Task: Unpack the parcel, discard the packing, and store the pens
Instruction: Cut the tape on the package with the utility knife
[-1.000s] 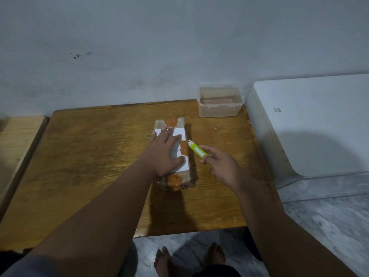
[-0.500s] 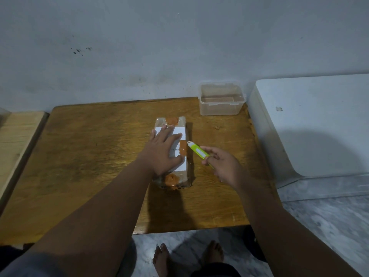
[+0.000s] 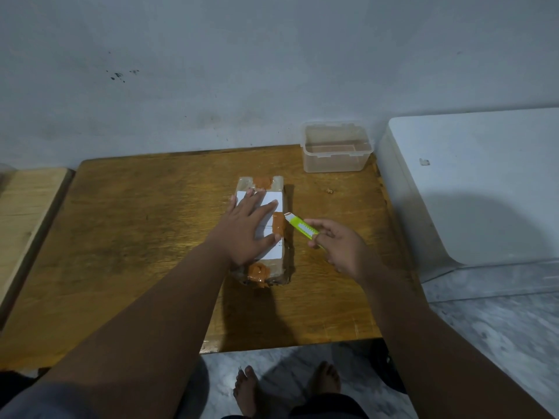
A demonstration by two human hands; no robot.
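Note:
A brown parcel (image 3: 273, 267) wrapped in clear plastic, with orange tape patches and a white label, lies in the middle of the wooden table (image 3: 136, 237). My left hand (image 3: 248, 228) rests flat on top of it, fingers spread, pressing it down. My right hand (image 3: 341, 249) holds a lime-green utility knife (image 3: 302, 227) just right of the parcel. The knife's tip touches the parcel's right edge at the orange tape. No pens are visible.
A clear plastic box (image 3: 336, 151) without a lid stands at the table's back right corner. A white appliance (image 3: 484, 182) sits right of the table, a pale wooden surface (image 3: 27, 213) to its left. My bare feet (image 3: 284, 388) stand on marble floor below the table's front edge.
The knife in my right hand has shifted slightly left, its tip now against the parcel's right edge. My left hand stays flat on the parcel.

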